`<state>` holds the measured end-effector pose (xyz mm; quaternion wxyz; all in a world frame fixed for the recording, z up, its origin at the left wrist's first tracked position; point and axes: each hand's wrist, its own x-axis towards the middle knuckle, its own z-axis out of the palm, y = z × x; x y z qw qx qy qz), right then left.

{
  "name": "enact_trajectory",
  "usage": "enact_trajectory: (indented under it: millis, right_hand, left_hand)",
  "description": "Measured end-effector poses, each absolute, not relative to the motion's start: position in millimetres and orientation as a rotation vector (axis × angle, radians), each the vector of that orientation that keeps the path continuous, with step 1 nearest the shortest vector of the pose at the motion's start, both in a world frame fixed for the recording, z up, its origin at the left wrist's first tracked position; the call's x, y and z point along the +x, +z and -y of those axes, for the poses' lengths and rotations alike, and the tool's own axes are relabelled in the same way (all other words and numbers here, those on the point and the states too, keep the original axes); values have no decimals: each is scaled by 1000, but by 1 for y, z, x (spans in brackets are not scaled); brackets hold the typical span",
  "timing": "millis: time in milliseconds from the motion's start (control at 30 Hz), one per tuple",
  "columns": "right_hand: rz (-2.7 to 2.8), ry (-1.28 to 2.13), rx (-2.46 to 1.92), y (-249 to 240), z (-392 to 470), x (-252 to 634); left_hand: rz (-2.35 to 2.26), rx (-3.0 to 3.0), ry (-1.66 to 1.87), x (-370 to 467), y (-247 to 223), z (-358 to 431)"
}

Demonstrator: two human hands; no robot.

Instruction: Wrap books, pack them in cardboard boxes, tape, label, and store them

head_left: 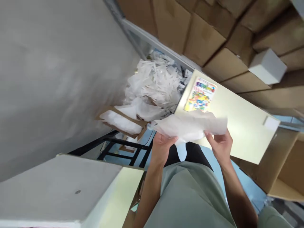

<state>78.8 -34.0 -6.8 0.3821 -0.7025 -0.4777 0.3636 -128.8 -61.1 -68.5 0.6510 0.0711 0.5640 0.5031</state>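
Your L hand [162, 144] and R hand [221, 144] each have a thumb closed on the near edge of the white sheet [190, 123], fingers mostly hidden behind, so can't tell how far round they reach. Sheet lies just far of both thumbs, long axis L–R btwn your hands, neither hand clearly nearer, w/ its R part above the table [247, 126], the card [200, 93] just beyond, scrap pile [154, 79] far L.
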Motion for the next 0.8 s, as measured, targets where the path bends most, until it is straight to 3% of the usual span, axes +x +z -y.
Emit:
enact_trajectory:
  millis: [133,367,633,800]
  right_hand:
    - [1288,776,-1870,-37,36,197]
    - [1460,843,-2077,-126,33,345]
    - [1576,500,-2121,-129,46,334]
    - [1704,846,-2010,-136,70,285]
  left_hand:
    - [-1313,331,958,-19,-82,60]
    - [-1548,579,795,117,-138,76]
    - [-1873,1146,653,139,-154,69]
    - [-1960,1454,692,142,-147,50]
